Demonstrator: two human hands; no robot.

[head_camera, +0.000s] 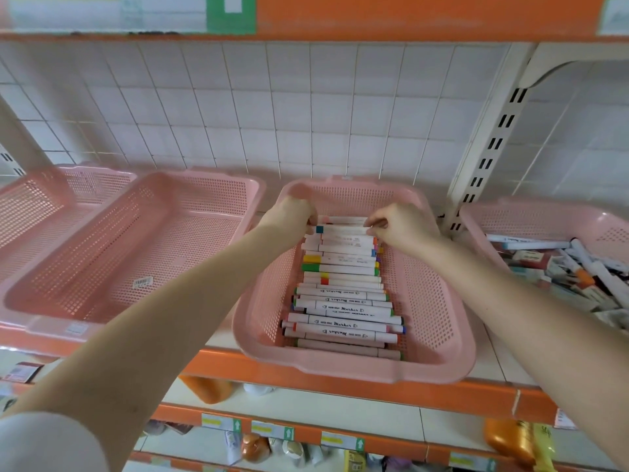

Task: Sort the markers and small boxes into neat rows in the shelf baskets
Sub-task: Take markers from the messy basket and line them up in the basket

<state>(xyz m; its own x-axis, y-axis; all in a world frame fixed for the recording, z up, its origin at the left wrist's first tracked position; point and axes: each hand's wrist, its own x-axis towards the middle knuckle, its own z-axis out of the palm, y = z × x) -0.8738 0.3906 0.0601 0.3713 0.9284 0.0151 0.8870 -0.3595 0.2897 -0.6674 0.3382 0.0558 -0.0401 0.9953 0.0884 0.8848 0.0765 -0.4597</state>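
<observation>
A pink mesh basket (pixel 439 301) stands on the shelf in the middle, holding a row of several white markers (pixel 343 294) laid crosswise from front to back. At the far end of the row lies a white marker with a blue band (pixel 343 229). My left hand (pixel 289 216) pinches its left end and my right hand (pixel 398 226) pinches its right end, both with curled fingers. Another white marker lies just behind it.
Two empty pink baskets (pixel 143 247) stand to the left. At the right, a fourth pink basket (pixel 544 219) holds a jumbled heap of markers and small boxes (pixel 571 270). A slotted white shelf upright (pixel 490 144) rises between the baskets. Orange shelf edges run below.
</observation>
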